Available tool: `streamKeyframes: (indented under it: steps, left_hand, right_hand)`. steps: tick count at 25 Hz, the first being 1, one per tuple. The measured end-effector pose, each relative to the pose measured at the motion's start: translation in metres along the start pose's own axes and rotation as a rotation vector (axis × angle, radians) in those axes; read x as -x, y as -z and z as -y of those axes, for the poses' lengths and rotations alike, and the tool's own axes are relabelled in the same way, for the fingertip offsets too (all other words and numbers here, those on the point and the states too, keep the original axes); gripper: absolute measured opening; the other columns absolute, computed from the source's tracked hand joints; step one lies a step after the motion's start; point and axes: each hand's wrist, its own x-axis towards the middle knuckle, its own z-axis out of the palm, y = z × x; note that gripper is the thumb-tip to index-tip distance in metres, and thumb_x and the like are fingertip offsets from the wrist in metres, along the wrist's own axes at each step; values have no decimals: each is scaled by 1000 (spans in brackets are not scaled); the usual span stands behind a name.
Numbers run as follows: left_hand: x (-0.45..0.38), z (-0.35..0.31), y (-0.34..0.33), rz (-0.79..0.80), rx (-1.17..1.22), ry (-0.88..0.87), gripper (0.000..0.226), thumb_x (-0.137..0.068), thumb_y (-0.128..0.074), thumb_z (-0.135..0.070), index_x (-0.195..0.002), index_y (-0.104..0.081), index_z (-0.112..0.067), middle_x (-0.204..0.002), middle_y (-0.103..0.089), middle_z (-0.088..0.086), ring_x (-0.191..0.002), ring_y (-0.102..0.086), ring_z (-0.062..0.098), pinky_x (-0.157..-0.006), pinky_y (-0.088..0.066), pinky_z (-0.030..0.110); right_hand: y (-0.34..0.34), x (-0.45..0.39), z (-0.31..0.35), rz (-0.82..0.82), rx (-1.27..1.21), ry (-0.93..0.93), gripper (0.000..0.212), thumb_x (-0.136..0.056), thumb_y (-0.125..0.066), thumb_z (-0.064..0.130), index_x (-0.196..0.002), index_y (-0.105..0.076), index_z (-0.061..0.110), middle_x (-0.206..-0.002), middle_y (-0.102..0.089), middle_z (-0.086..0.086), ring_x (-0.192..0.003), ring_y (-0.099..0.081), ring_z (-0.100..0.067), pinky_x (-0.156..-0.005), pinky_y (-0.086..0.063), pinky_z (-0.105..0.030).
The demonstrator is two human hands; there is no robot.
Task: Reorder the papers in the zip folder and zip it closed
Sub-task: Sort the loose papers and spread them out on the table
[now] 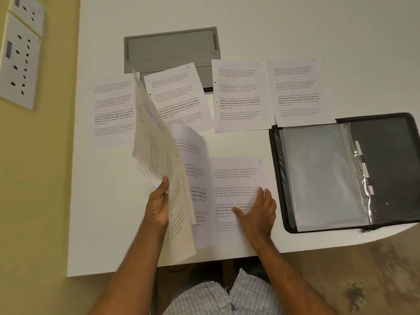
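The zip folder [345,173] lay open at the table's [109,212] right edge, with only clear sleeves [318,178] seen inside. A sheaf [163,169] was gripped by the left hand [159,203]; sheet 8 [236,178] was pressed under the flat, open right hand [256,212].

The left hand [159,201] grips a raised sheaf of papers [163,169]. Right of that grip lies a sheet [236,178] under the right hand [256,214]; farther right, the open folder [345,173]; beyond, four sheets in a row [241,94].

Print on my sheets [238,96] too small to read; folder [386,133] cut off at right edge; lifted stack [163,169] blurred.
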Motion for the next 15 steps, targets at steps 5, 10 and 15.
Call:
streamKeyframes:
  steps: [5, 10, 15]
  left_hand:
    - [-20, 11, -13, -90, -258, 61, 39, -94, -63, -17, -129, -67, 0, -127, -69, 20, -108, -71, 29, -87, -61, 43]
    - [-43, 15, 4, -134, -665, 16, 42, -97, -65, -8, -138, -58, -5, -133, -67, 18, -120, -66, 35, -105, -50, 57]
    - [-49, 18, 8, -129, -756, -31, 38, -96, -66, -8, -134, -61, -5, -126, -71, 15, -116, -68, 37, -102, -52, 56]
  right_hand:
    - [8, -16, 3, -127, -32, 7, 102, -76, -91, 34, -157, -31, 13, -158, -34, -18, -139, -38, -38, -110, -39, -58]
    - [15, -26, -4, -144, -200, -36, 100, -79, -89, 29, -156, -27, 17, -159, -29, -8, -140, -31, -31, -113, -37, -51]
    - [33, -39, -3, -47, -518, -209, 73, -91, -77, 14, -151, -36, 17, -142, -46, -7, -124, -54, -26, -97, -54, -41]
